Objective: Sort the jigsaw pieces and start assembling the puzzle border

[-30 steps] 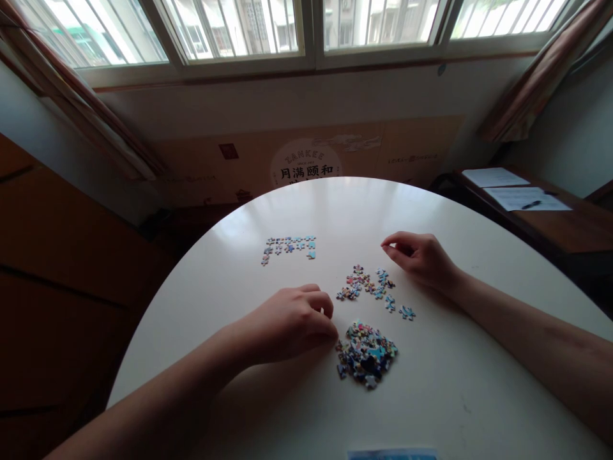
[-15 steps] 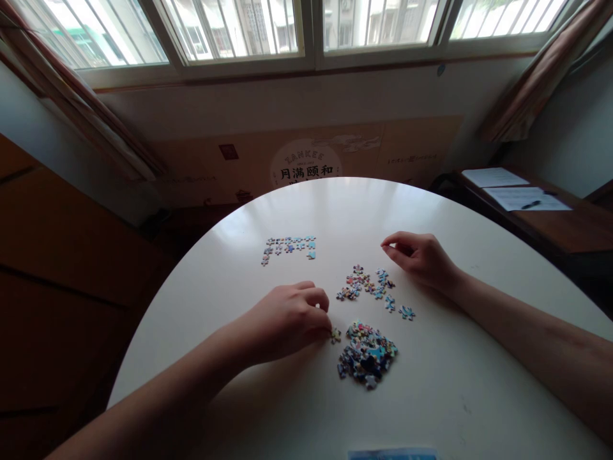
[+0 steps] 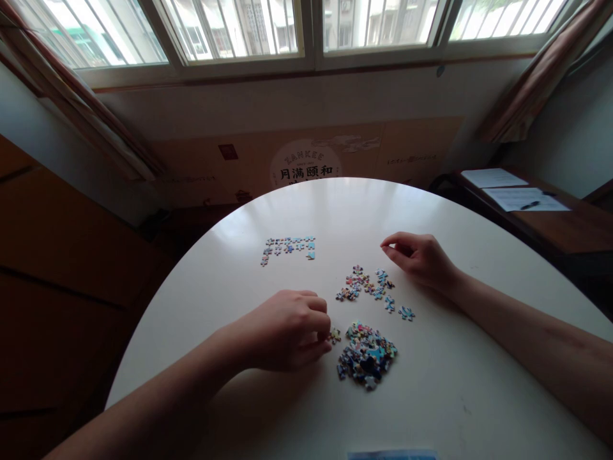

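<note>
My left hand [image 3: 292, 329] is low over the white table, its fingers bent and the thumb a little apart from them. Just beyond its fingertips lies a yellowish puzzle piece [image 3: 336, 335]. To the right of that is a heap of mixed puzzle pieces [image 3: 368, 354]. My right hand [image 3: 414, 257] rests on the table with thumb and forefinger tips pressed together; whatever they may hold is too small to make out. Close to it are a loose cluster of pieces [image 3: 360, 282] and a blue piece [image 3: 407, 313]. A partly joined puzzle [image 3: 288, 245] lies farther back on the left.
The round white table [image 3: 201, 306] has its far edge toward the windows and a printed panel [image 3: 412, 144]. A blue flat item [image 3: 393, 455] shows at the near edge. Papers [image 3: 527, 199] and a pen lie on a brown side table at right.
My left hand's thumb has dropped away from the yellowish piece and its fingers have shifted down slightly. The piece stays on the table. My right hand has not moved.
</note>
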`<state>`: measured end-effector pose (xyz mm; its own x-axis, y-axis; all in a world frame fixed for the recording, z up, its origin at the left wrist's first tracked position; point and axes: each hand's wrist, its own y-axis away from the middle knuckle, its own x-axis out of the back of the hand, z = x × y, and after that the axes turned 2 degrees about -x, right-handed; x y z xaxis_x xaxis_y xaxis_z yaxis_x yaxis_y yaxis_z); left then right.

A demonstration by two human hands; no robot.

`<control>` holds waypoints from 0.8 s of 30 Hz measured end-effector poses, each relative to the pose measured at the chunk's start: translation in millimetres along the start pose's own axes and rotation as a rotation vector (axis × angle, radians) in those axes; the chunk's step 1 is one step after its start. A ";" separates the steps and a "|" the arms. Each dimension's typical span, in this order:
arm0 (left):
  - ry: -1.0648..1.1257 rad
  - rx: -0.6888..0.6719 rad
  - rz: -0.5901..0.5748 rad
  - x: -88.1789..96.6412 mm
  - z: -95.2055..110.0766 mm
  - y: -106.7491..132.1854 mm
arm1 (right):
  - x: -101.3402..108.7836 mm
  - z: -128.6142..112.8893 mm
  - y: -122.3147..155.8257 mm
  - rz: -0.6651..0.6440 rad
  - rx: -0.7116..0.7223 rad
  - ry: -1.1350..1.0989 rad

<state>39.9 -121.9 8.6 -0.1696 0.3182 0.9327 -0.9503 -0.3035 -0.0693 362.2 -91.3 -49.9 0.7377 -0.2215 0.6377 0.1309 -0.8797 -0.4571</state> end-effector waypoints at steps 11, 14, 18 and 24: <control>-0.090 0.060 0.057 -12.7 -5.7 -2.4 | 0.1 0.7 -0.3 -0.008 0.001 0.001; -0.091 0.015 0.070 -11.4 -0.6 -3.1 | 0.0 0.8 -0.2 -0.003 0.008 0.004; -0.100 -0.005 0.065 -13.3 4.4 -5.4 | -0.9 2.3 0.1 -0.005 0.004 0.005; -0.082 -0.033 0.072 -14.8 0.9 -5.6 | -0.7 3.0 -0.2 -0.008 0.000 -0.001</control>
<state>47.9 -125.7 -4.5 -0.2165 0.2213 0.9509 -0.9448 -0.2930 -0.1469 363.7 -89.7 -52.1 0.7371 -0.2143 0.6409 0.1366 -0.8816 -0.4519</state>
